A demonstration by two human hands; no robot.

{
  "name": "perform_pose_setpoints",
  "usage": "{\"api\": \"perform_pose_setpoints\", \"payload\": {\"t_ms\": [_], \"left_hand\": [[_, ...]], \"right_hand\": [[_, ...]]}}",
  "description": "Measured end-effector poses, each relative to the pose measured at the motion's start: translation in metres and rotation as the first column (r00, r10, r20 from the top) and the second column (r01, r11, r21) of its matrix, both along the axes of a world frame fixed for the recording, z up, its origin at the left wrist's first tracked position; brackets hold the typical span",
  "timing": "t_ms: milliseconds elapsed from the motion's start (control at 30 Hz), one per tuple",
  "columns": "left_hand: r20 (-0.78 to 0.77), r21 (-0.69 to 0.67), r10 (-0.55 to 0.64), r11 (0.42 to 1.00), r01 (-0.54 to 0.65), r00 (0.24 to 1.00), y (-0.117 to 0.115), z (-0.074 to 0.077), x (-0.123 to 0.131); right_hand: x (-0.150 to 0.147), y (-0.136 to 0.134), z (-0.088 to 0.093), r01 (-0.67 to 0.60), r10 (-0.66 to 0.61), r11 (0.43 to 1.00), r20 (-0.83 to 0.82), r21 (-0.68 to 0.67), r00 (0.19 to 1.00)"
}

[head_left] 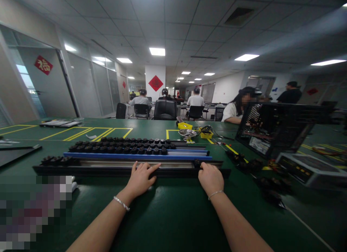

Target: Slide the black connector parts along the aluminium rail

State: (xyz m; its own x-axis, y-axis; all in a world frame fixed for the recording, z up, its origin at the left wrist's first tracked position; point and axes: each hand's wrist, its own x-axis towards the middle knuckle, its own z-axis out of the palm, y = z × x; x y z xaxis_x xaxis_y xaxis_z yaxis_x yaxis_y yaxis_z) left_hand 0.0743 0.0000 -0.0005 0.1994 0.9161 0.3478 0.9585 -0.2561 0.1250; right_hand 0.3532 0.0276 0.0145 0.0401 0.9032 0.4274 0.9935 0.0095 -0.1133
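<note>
Thin silver bracelets point(121, 203) sit behind left hand point(141, 178) and right hand point(210, 178).

L hand point(141, 179) & R hand point(210, 179) on front rail point(94, 170); 2nd rail point(121, 156) behind it; bowl point(187, 132) further back; PC case point(273, 129) to the right.

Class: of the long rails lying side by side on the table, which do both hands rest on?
The black rail nearest the person: left hand and right hand lie on it; the blue rail sits behind.

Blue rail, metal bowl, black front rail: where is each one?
blue rail point(114, 155), head view, its long top face.
metal bowl point(187, 132), head view, its shiny inside.
black front rail point(89, 170), head view, its front edge, left stretch.
</note>
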Motion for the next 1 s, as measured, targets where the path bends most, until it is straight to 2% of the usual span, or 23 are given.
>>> {"api": "perform_pose_setpoints", "payload": {"t_ms": [800, 1000], "left_hand": [[0.009, 0.012, -0.017, 1.0, 0.017, 1.0, 0.0023, -0.0026, -0.0011], [0.012, 0.015, -0.021, 1.0, 0.021, 1.0, 0.003, -0.0042, -0.0025]], "right_hand": [[0.0058, 0.0007, 0.003, 0.055, -0.055, 0.998, -0.003, -0.041, 0.998], [0.008, 0.0007, 0.0027, 0.063, -0.063, 0.998, -0.007, -0.016, 0.998]]}}
